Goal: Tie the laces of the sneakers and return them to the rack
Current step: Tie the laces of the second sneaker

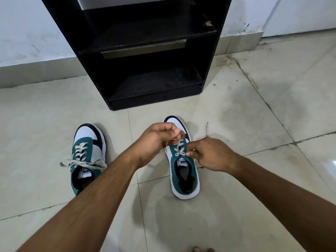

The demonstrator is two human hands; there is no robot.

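Two green and white sneakers sit on the tiled floor (54, 110), toes toward the black rack (145, 51) at 12 o'clock. The left hand (156, 140) pinches a lace (179, 140) above the right sneaker (183, 166); the right hand (212, 155) pinches lace at its 3 o'clock side. The left sneaker (87, 157) at 9 o'clock has a tied bow

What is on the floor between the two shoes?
In the head view, the left forearm and left hand cross above the gap between the left sneaker and right sneaker; the tile floor there is otherwise bare.
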